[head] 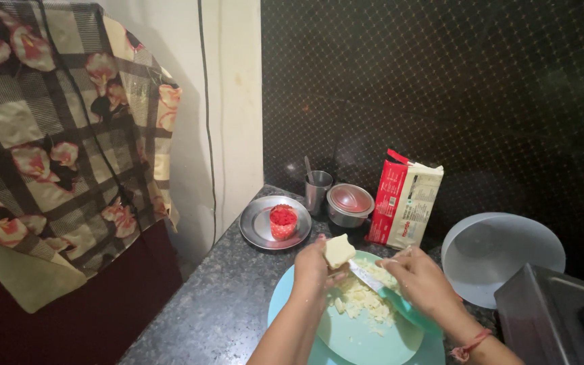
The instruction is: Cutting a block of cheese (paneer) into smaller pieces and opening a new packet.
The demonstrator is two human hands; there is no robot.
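The step in hand looks like shaving a pale block (338, 251) into bits over a light blue plate (366, 341). The left hand (315, 269) holds the block above the plate, fingers closed round it, and the right hand (422, 280) has its fingers closed on the teal handle of a knife (378, 286), whose blade meets the block's underside. The next cut seems to call for a short, controlled stroke, with the left fingertips kept clear of the edge. The plate holds a heap of pale shavings (363, 297) under the blade. Further back on the dark table (217, 304), a steel plate (259, 226) carries 1 small red cup (282, 222); beside it stand a steel tumbler (317, 191) with a utensil in it, a lidded steel pot (349, 205) and a red and white packet (403, 199). A white bowl (501, 253) lies to the right; whether anything is in it I cannot tell.
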